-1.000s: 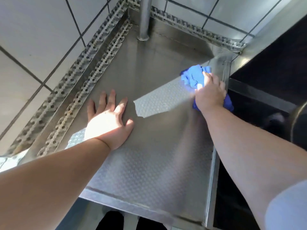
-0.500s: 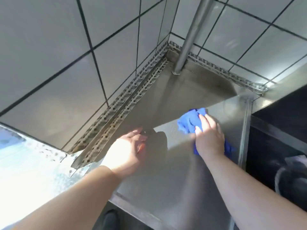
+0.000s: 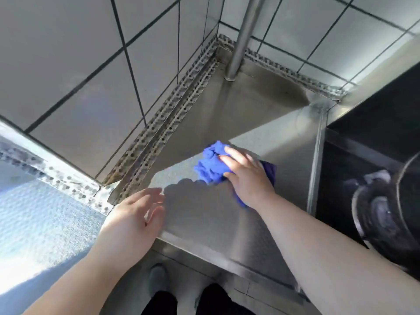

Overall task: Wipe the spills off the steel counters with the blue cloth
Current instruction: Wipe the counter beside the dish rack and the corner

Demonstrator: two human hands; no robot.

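A crumpled blue cloth (image 3: pixel 210 163) lies on the textured steel counter (image 3: pixel 204 214), near its middle. My right hand (image 3: pixel 246 176) presses down on the cloth, fingers spread over it and gripping it. My left hand (image 3: pixel 134 214) hovers over the counter's front left corner, fingers loosely apart, holding nothing; whether it touches the steel is unclear. I can make out no distinct spill on the surface; a bright sunlit band crosses it.
A steel post (image 3: pixel 241 39) rises from the back corner. Perforated metal trim (image 3: pixel 159 133) runs along the tiled walls (image 3: pixel 75 64). A second sunlit steel surface (image 3: pixel 38 223) adjoins on the left. A dark stove with a burner (image 3: pixel 377 205) borders the right edge.
My left hand lifted off its flat rest on the counter and drew back toward the front left corner. My right hand slid the cloth leftward. The view tilted up toward the wall.
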